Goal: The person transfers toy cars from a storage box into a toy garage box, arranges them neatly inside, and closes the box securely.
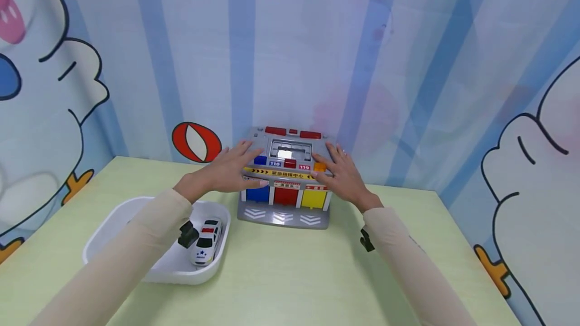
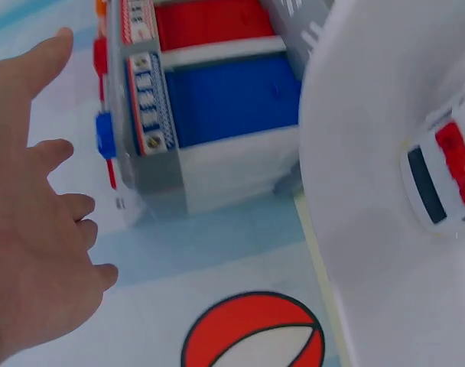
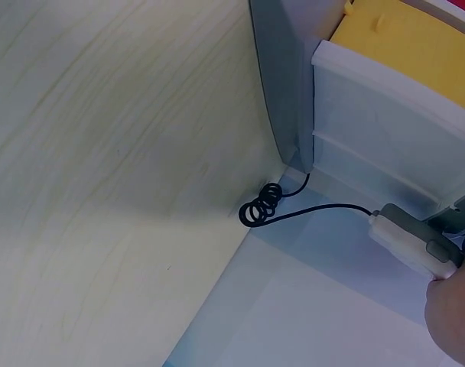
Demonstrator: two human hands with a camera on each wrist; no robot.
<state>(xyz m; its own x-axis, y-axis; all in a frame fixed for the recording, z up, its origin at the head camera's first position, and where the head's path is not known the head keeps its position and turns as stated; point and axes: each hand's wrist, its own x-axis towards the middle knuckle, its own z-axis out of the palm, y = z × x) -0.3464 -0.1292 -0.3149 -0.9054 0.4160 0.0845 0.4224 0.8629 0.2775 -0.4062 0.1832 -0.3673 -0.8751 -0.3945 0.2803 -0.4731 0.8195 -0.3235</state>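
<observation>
1. Left hand (image 1: 228, 169) and right hand (image 1: 342, 172), fingers extended, grasping nothing, flank the toy garage (image 1: 286, 173), perhaps to steady it.
2. It stands on the desk (image 1: 290, 275), doors facing the person, presumably for access.
3. White tray (image 1: 181, 278) walls confine the toy police car (image 1: 207, 243).

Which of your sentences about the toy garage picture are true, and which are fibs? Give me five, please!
1. The toy police car is inside the white tray. True.

2. The toy garage has a green middle door. False: that door is red, between a blue door and a yellow door.

3. The left grip is holding the police car. False: it is up at the garage roof, and the car lies in the tray.

4. The right wrist view shows a coiled black cord. True.

5. In the head view, the tray is right of the garage. False: it is on the left.
</observation>
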